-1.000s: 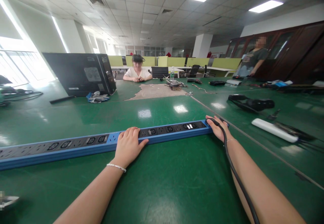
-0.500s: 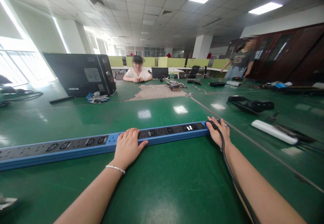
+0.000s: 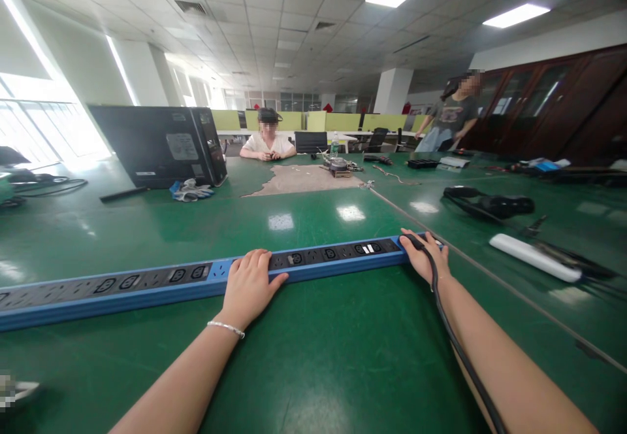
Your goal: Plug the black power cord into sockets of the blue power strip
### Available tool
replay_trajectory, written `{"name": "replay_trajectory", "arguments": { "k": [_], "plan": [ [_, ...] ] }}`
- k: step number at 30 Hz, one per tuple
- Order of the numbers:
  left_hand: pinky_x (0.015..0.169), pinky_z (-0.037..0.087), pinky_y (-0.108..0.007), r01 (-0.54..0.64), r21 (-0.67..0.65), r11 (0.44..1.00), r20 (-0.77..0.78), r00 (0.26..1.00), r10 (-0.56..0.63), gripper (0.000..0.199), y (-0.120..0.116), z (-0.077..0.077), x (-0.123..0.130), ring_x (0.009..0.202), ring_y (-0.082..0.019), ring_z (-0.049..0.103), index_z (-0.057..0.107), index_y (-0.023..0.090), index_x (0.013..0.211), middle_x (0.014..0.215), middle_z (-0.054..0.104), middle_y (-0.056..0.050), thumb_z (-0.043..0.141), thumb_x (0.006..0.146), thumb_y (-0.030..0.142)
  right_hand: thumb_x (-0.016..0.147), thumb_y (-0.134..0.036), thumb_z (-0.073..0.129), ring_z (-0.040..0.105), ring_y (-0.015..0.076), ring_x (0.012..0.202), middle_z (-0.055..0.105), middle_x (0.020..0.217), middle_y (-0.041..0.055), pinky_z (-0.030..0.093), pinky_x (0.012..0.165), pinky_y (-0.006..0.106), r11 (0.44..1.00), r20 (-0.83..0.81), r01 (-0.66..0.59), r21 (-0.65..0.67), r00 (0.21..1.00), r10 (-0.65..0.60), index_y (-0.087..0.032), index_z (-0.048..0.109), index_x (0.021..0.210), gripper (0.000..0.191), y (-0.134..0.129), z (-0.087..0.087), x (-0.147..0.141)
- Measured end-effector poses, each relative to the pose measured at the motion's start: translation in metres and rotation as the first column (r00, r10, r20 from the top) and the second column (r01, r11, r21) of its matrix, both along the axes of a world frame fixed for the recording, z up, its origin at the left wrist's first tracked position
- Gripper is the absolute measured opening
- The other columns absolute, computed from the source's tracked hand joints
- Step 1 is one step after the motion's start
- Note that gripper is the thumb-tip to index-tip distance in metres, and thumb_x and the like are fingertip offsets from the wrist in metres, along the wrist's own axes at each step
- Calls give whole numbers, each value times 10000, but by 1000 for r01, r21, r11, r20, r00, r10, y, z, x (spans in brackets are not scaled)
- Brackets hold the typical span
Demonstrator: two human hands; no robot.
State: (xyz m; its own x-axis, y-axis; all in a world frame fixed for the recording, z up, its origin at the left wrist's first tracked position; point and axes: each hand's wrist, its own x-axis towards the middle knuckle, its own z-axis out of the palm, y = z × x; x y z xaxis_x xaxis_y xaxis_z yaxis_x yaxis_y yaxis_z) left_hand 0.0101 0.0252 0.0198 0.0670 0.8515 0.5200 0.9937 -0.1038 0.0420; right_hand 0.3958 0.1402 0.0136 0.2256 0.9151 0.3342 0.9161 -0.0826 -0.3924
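Observation:
A long blue power strip with a row of black sockets lies across the green table, running out of view at the left. My left hand grips it near the middle, fingers over the top and thumb along the near side. At the strip's right end my right hand is wrapped round it, fingertips over the far edge. A black power cord leaves that end beside my right hand and runs down along my forearm. Part of the strip's right end is hidden under the right hand.
A black computer case stands at the back left, gloves before it. On the right lie a white bar-shaped object and a black cabled device. One person sits across the table; another stands at the back right.
Both hands keep their places on the power strip. The view has shifted very slightly. The standing person at the back right has moved a little to the left.

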Motion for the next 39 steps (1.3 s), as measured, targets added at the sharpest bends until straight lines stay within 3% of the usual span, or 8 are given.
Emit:
{"name": "replay_trajectory", "arguments": {
  "k": [8, 16, 18, 20, 22, 24, 31, 39],
  "plan": [
    [909, 368, -424, 4, -5, 1000, -4, 1000, -4, 452, 0, 1, 0, 1105, -264, 496, 523, 167, 1108, 1148, 587, -123, 472, 801, 495, 860, -507, 321, 386, 292, 1233, 556, 1245, 31, 163, 1003, 639, 982, 37, -65, 176, 998, 59, -333, 536, 1203, 441, 2, -15, 5],
    [909, 365, -420, 0, -10, 1000, -26, 1000, 0, 461, 0, 0, -1, 1108, -267, 495, 515, 166, 1112, 1145, 587, -123, 454, 807, 506, 857, -448, 327, 474, 268, 1162, 643, 1119, 46, 230, 1015, 537, 949, 10, -138, 283, 990, 141, -249, 630, 1065, 418, 5, -15, 3],
    [908, 366, -417, 0, -7, 1000, -32, 999, 0, 466, 0, -1, -1, 1104, -265, 497, 512, 159, 1113, 1144, 587, -122, 448, 810, 507, 846, -470, 344, 498, 270, 1138, 656, 1091, 46, 237, 1015, 534, 944, -67, -126, 305, 986, 153, -243, 645, 1027, 418, 5, -12, 4],
    [907, 367, -416, 1, -4, 1000, -36, 999, -2, 471, 1, -1, -1, 1102, -264, 499, 512, 153, 1113, 1145, 587, -122, 447, 811, 508, 852, -501, 321, 547, 256, 1078, 663, 1069, 64, 325, 978, 487, 929, -240, -51, 367, 959, 148, -220, 633, 1054, 466, 5, -9, 5],
    [905, 369, -417, 1, 0, 1000, -33, 999, -2, 472, 1, -1, -1, 1103, -265, 500, 516, 152, 1113, 1148, 586, -123, 450, 810, 508, 862, -525, 284, 593, 228, 1001, 658, 1074, 85, 427, 897, 406, 901, -434, 42, 431, 886, 166, -191, 599, 1121, 527, 3, -4, 5],
    [905, 370, -421, 2, 2, 1000, -25, 1000, -2, 471, 0, -1, -1, 1102, -266, 501, 521, 157, 1112, 1147, 587, -124, 451, 808, 508, 859, -543, 286, 608, 216, 968, 659, 1071, 89, 463, 852, 361, 890, -524, 78, 449, 830, 191, -178, 591, 1140, 552, 1, -1, 4],
    [915, 365, -425, 0, -15, 1000, -20, 1000, 0, 462, 0, 1, 0, 1102, -266, 501, 525, 160, 1111, 1144, 589, -125, 460, 805, 500, 842, -511, 346, 479, 255, 1172, 646, 1108, 65, 296, 1024, 451, 940, -311, -63, 336, 934, 174, -226, 670, 1004, 461, -5, 6, -16],
    [918, 360, -420, 0, -14, 1000, -17, 1000, 0, 460, 0, 1, 0, 1111, -264, 492, 522, 163, 1114, 1152, 583, -130, 453, 809, 501, 845, -475, 338, 419, 254, 1229, 625, 1147, 37, 152, 1060, 537, 969, -194, -160, 187, 961, 196, -273, 663, 989, 409, -4, 4, -29]
  ]
}}
